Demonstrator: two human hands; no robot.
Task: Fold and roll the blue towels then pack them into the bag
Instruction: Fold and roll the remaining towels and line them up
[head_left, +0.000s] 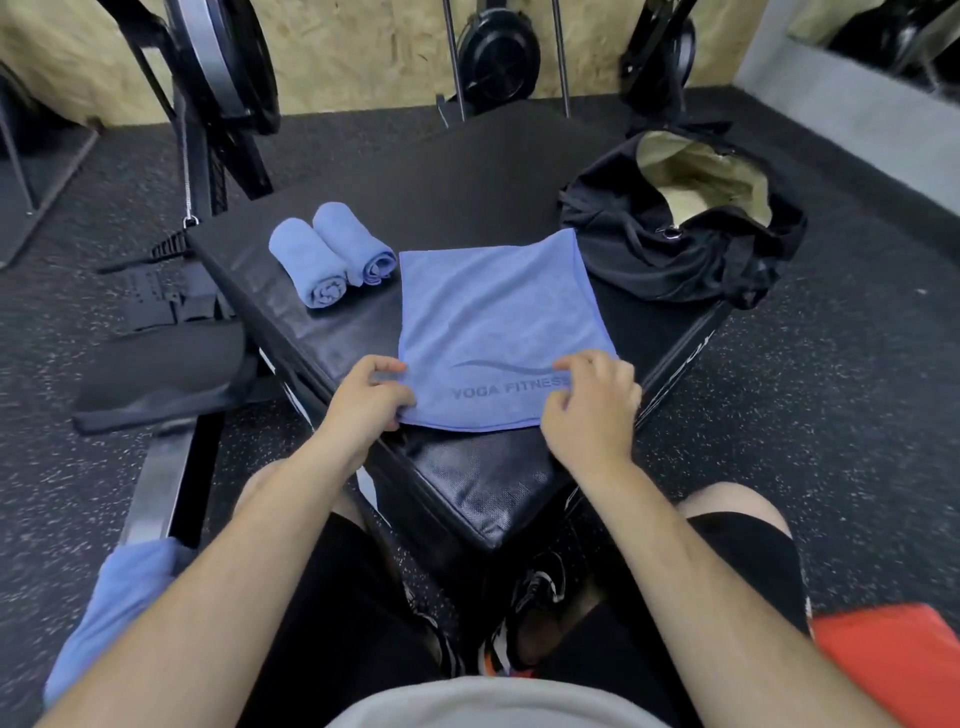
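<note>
Both forearms reached forward; the left hand and right hand pinched the flat blue towel's near corners

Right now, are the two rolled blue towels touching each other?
Touching. The head view shows the nearer rolled towel and the farther rolled towel side by side, flanks together with no gap.

Gym premises noted — speckled black rubber flooring, fan-wheel machine at 12 o'clock against chipboard wall, padded black box at centre, blue towel printed "YOGA FITNESS"
</note>
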